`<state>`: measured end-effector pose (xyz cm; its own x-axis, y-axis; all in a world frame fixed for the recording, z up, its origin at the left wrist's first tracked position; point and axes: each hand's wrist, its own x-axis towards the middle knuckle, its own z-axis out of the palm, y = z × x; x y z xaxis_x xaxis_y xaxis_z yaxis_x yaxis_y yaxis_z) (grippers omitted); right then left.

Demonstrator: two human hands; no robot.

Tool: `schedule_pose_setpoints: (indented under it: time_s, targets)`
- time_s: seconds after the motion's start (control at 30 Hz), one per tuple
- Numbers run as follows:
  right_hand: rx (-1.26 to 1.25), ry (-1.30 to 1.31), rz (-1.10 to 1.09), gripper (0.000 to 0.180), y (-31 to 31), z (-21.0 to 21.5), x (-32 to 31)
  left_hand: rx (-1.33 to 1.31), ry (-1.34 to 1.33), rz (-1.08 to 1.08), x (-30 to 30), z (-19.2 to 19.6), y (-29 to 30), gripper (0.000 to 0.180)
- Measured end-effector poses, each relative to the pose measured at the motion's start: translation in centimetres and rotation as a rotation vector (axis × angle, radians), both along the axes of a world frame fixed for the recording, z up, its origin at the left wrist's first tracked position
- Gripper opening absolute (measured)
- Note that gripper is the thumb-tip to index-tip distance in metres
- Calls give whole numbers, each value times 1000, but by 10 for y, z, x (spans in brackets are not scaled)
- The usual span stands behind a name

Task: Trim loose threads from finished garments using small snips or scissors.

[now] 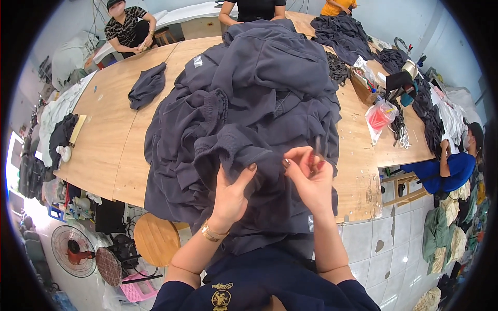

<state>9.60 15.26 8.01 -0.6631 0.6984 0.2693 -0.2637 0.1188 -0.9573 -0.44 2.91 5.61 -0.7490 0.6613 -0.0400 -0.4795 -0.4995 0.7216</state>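
Observation:
A big heap of dark grey garments (pixel 249 103) covers the middle of a long wooden table (pixel 109 150). My left hand (pixel 231 197), with a gold bracelet at the wrist, grips a bunched fold of the nearest grey garment (pixel 228 150), thumb up against the cloth. My right hand (pixel 308 179) is closed just to its right, its fingers pinching a thin dark strip or cord (pixel 317 147) that sticks up from the same garment's edge. The two hands are almost touching.
A single folded grey piece (pixel 148 85) lies at the table's left. Boxes, a red-filled plastic bag (pixel 381 116) and more dark clothes sit on the right side. Other people sit at the far end and at the right. A round wooden stool (pixel 155 238) and a fan (pixel 72 251) stand lower left.

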Motion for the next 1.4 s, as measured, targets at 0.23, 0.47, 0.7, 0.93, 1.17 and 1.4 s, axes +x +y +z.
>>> schedule_pose_setpoints:
  time_s: [0.23, 0.47, 0.7, 0.93, 1.17, 1.4]
  targets:
    - [177, -115, -43, 21, 0, -3, -7, -42, 211, 6, 7, -3, 7, 37]
    - [-253, 101, 141, 37, 17, -12, 7, -50, 192, 91, 1, -11, 18, 30]
    - [46, -162, 116, 24, 26, -17, 22, -53, 50, -29, -13, -5, 18, 21]
    - [792, -412, 72, 37, 34, -6, 24, -128, 70, -75, -25, 1, 16, 18]
    - [965, -426, 71, 38, 33, 4, 18, -156, 198, -82, -25, 8, 13, 18]
    - [1033, -447, 54, 40, 31, 7, 17, -152, 222, -67, -25, 5, 13, 18]
